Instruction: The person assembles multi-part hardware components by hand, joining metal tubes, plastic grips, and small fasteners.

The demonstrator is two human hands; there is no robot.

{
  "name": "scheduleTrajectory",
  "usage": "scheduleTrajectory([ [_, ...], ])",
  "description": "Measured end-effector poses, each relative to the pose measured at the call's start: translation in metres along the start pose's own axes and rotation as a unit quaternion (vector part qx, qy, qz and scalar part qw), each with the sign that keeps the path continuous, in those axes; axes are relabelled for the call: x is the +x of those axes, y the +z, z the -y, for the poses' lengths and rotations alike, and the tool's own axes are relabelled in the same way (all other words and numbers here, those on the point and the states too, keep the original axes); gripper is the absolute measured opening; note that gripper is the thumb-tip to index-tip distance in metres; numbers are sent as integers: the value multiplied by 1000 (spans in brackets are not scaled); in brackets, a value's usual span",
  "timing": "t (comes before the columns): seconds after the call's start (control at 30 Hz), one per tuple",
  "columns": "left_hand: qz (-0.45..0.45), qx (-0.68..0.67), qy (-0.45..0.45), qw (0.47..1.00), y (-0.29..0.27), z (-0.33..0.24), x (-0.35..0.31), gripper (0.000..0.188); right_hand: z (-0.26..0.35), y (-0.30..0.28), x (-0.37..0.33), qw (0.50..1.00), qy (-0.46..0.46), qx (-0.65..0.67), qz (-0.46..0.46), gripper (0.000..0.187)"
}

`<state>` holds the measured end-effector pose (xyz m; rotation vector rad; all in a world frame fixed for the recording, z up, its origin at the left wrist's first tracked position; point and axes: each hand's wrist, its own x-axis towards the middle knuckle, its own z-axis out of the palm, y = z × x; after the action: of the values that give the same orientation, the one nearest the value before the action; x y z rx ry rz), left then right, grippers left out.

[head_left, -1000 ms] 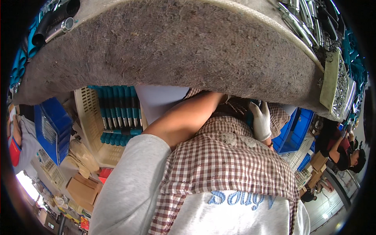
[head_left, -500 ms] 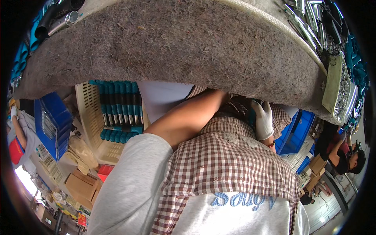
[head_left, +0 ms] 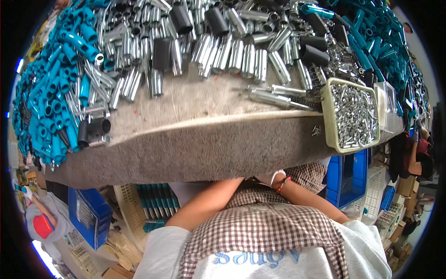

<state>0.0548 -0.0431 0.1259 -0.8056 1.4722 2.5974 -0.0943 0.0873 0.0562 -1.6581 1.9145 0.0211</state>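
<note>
Under the carpet-covered front edge of the workbench, my left forearm reaches in, and the hand at its end is hidden. My right hand, in a white glove with a beaded band at the wrist, is close beside it at my lap. Its fingers are out of sight behind the bench edge, so what either hand holds cannot be made out. A checked apron covers my front. On the bench above lie many short chrome tubes and two metal shafts with springs near them.
Teal handle-like parts heap up at the left, more teal parts at the right. A pale bin of small metal pins stands on the right edge. Below are a cream crate holding teal-and-black tools and blue bins. A co-worker is at far left.
The view has tilted up, bringing the bench top into sight. My right hand has moved left, close to my left wrist, and its fingers are now hidden.
</note>
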Motion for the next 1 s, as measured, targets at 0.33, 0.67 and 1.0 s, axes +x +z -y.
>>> scheduleTrajectory([
  [0.33,-8,161,20,987,8,23,-48,43,-42,94,-7,991,-61,91,-77,45],
  [0.67,-29,276,7,961,18,12,-20,43,0,7,-5,986,-112,114,-37,40],
  [1.0,-250,440,51,861,11,96,14,44,35,-129,-46,995,-57,66,46,38],
])
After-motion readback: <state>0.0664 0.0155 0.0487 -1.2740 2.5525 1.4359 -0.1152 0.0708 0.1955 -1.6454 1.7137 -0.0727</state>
